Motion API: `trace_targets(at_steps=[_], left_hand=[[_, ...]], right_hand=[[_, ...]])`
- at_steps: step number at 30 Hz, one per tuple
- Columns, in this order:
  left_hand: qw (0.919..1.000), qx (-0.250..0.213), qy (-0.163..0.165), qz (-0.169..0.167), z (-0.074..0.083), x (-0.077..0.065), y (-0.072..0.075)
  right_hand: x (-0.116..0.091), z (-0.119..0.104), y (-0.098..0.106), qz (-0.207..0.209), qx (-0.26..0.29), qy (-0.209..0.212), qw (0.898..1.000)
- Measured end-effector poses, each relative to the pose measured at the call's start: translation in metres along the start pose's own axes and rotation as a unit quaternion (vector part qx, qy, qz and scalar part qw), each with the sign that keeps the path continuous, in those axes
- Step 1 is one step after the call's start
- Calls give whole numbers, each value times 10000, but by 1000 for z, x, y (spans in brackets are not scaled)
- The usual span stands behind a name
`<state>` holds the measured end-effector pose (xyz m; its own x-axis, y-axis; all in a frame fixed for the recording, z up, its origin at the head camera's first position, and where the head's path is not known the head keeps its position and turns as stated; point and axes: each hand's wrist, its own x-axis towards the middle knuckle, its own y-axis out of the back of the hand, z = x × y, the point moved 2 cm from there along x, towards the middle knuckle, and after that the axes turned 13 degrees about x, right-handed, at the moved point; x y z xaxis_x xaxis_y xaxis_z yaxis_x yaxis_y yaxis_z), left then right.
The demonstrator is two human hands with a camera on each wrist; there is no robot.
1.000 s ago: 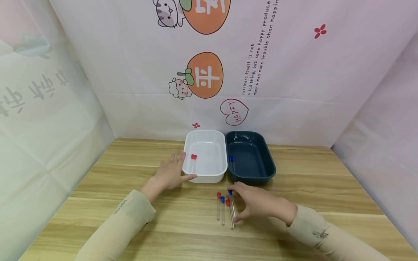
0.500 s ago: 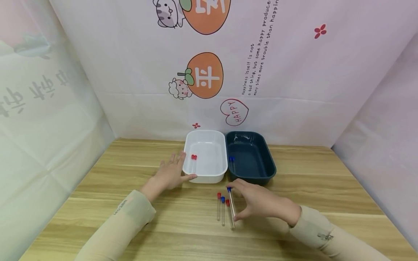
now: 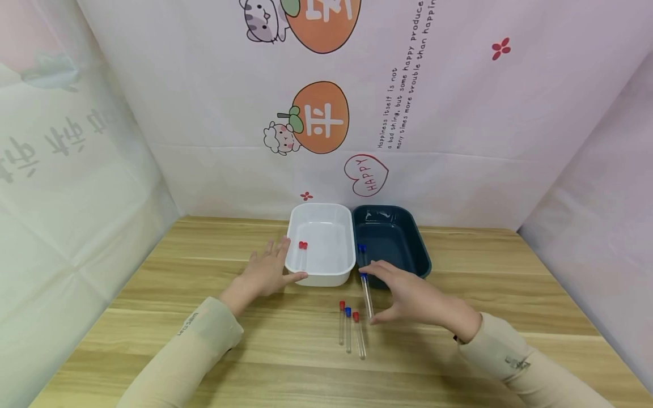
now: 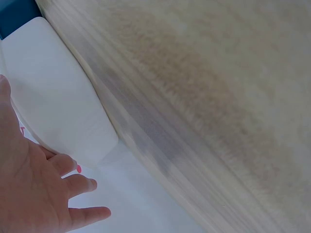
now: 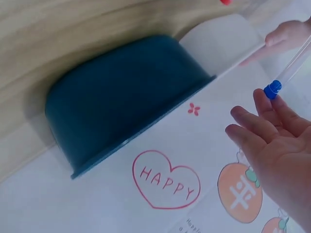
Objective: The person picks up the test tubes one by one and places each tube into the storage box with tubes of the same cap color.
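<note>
Left hand (image 3: 266,273): fingers spread wide, nothing gripped; it appears to touch the white tray (image 3: 321,279) at its left rim and front left corner, probably to steady it.
White tray: by the back edge of the table (image 3: 229,351), near the middle.
Red-capped tubes (image 3: 304,246): two lying close together near the white tray's left wall, caps toward the table's back edge.
Loose tubes: left red-capped tube (image 3: 342,326), middle blue-capped tube (image 3: 348,333) and right red-capped tube (image 3: 360,339) lie between the trays and the table's front edge, likely spaced for easy pinching.
Blue caps (image 3: 362,248): by the dark tray's left wall; count unclear.
Held tube (image 3: 367,297): blue-capped, tilted, just before the dark tray's front left corner.
Dark tray (image 3: 419,245): right beside the white one, presumably so both are within reach.
Right hand (image 3: 415,294): fingers at the held tube's cap, thumb at its lower end; this end-to-end pinch probably stops it turning.
</note>
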<state>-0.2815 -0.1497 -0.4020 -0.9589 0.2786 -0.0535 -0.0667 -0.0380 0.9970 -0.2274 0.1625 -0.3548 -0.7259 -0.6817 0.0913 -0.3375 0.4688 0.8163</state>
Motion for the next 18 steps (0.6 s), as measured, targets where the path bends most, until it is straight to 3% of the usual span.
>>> trace_targets(at_steps=[18], left_hand=[[10000,-43,0,-39,-1,1,-2]], right_hand=[[9,14,29,309,81,-225,9992]])
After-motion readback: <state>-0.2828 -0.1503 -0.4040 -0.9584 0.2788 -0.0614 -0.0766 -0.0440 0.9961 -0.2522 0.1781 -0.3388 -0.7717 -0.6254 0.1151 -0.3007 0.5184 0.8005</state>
